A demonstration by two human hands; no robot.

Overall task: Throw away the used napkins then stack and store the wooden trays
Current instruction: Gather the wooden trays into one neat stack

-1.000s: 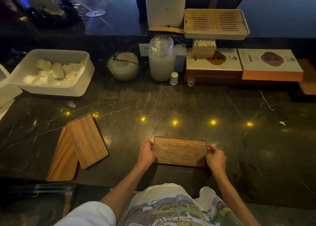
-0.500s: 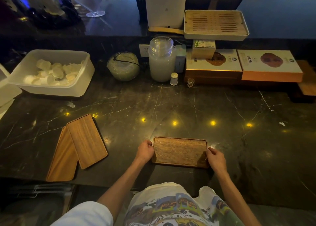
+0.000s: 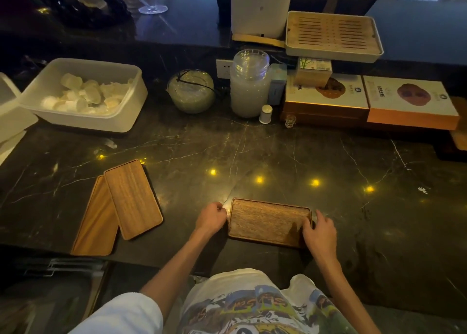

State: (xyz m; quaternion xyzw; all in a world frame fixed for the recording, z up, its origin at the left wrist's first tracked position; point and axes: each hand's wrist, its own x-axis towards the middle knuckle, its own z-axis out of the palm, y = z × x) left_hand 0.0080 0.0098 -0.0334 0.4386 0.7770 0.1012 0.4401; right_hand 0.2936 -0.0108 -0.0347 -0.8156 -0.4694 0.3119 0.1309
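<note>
A dark wooden tray (image 3: 265, 221) lies flat on the black marble counter (image 3: 252, 151) near its front edge. My left hand (image 3: 212, 217) is at the tray's left end with fingers curled against the rim. My right hand (image 3: 319, 230) rests on the tray's right end, fingers over the rim. Two lighter wooden trays lie to the left: one (image 3: 132, 198) overlaps the other (image 3: 97, 222), both angled.
A white bin (image 3: 126, 120) holding crumpled white napkins (image 3: 86, 96) stands at the back left. A round green bowl (image 3: 190, 91), a glass jar (image 3: 250, 83), boxes (image 3: 412, 103) and a slatted tea tray (image 3: 333, 35) line the back. Small paper scraps (image 3: 423, 189) lie at right.
My hands shifted slightly on the ends of the dark tray; the left loosened toward the rim's corner. The tray stays flat in the same place.
</note>
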